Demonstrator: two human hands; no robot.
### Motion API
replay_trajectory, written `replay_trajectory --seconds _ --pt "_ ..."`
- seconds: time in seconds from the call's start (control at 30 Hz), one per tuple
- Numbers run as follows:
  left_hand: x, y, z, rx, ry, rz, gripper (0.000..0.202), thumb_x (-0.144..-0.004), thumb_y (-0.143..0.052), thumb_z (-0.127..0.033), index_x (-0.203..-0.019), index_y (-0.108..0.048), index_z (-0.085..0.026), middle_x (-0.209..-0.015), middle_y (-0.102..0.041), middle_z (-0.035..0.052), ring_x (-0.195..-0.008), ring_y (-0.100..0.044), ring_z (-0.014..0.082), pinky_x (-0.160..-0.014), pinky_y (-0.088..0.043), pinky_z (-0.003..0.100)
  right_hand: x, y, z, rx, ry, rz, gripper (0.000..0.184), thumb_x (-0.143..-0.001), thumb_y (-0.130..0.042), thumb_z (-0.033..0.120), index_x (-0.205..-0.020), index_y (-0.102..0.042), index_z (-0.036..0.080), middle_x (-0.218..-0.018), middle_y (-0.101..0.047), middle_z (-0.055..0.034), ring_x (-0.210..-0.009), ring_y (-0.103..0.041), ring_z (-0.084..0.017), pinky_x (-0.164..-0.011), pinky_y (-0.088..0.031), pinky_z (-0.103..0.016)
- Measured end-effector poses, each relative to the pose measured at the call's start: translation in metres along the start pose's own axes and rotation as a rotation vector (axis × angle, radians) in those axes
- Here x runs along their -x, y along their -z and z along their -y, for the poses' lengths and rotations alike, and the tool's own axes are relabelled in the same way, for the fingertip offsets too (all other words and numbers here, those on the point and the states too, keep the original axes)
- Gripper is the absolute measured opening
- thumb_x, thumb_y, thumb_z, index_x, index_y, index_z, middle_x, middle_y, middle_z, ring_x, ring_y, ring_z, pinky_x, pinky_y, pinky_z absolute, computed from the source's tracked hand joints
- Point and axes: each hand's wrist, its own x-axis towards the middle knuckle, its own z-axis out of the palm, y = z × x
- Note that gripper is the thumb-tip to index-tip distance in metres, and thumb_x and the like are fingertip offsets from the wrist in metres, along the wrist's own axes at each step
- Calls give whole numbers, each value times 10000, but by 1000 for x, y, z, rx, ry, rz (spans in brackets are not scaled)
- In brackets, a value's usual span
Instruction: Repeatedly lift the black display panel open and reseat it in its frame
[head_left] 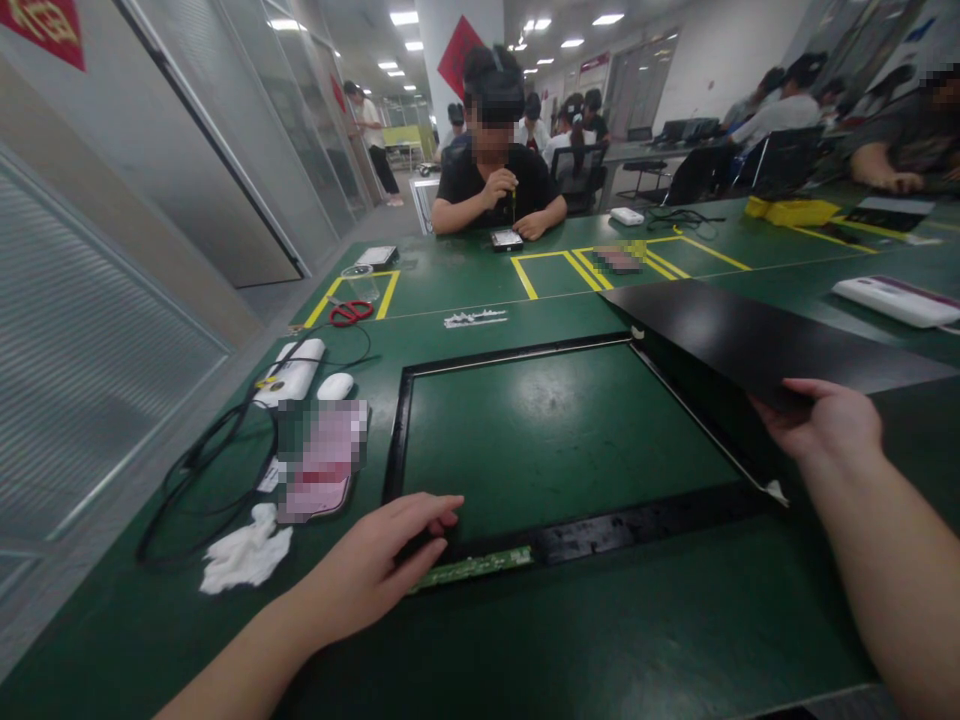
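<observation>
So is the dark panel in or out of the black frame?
Out: your right hand holds the dark panel tilted beside the black frame, and green tabletop shows through the frame's opening.

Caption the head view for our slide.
Right hand holding a black sheet, left hand at corner of black frame.

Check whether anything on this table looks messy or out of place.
Yes, a crumpled white tissue lies loose beside the phone, and a white scrap sticks out at the near right corner of the black frame, breaking its straight outline.
</observation>
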Motion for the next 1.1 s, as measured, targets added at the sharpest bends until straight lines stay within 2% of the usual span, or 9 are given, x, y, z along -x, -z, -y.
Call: replay_trajectory --seconds 0.23,0.47,0.63,0.77,0.83,0.9,1.0,1.1 --pt "-1 2 -2 18 0 -3 425 -1089 -526 -308 -1497 -643 -321 -1204 -792 65 -1061 -765 232 -964 -642 392 4 -2 1 -54 52 -3 345 -625 -481 -83 -827 -584 177 -1012 -722 -45 -848 -724 -139 -634 -657 -217" --pt "-1 1 -1 143 32 -82 396 -1080 -576 -324 -1466 -666 -306 -1226 -797 67 -1022 -770 218 -950 -647 385 16 -2 6 -224 149 129 364 -567 -490 -33 -844 -567 191 -972 -711 -31 -854 -747 -153 -607 -658 -221" --pt "-4 7 -2 432 222 -203 403 -1048 -662 -374 -1433 -674 -254 -1272 -787 106 -1088 -769 253 -1013 -633 428 29 1 10 -265 169 265 415 -531 -509 0 -881 -571 215 -977 -723 -26 -910 -762 -182 -635 -672 -263" --pt "-8 11 -3 696 359 -364 446 -974 -782 -460 -1357 -721 -241 -1278 -790 112 -1092 -761 268 -1017 -624 433 30 6 16 -205 212 296 395 -499 -534 56 -853 -577 225 -1024 -754 -48 -959 -772 -199 -643 -644 -287" --pt "-11 12 -5 845 419 -462 490 -907 -852 -502 -1301 -755 -228 -1271 -798 120 -1110 -757 279 -998 -627 413 27 9 18 -138 252 320 348 -502 -561 115 -827 -585 235 -1051 -772 -61 -971 -782 -248 -617 -633 -348" --pt "-14 14 -8 994 468 -536 531 -840 -907 -529 -1246 -782 -211 -1250 -811 128 -1135 -755 287 -992 -627 388 25 11 17 -43 289 354 338 -514 -584 186 -840 -636 255 -1090 -792 -71 -994 -788 -321 -636 -646 -461" --pt "-18 17 -11 1170 512 -575 544 -822 -905 -547 -1216 -800 -187 -1249 -822 145 -1153 -759 293 -990 -629 369 27 16 14 109 283 439 451 -556 -612 270 -983 -755 292 -1159 -813 -83 -1078 -775 -414 -774 -651 -645" --pt "-20 21 -12 1295 523 -578 529 -845 -866 -530 -1218 -805 -161 -1234 -830 153 -1153 -769 298 -991 -636 362 28 24 12 249 294 554 532 -615 -638 347 -1118 -807 310 -1188 -821 -90 -1161 -752 -462 -921 -611 -744"
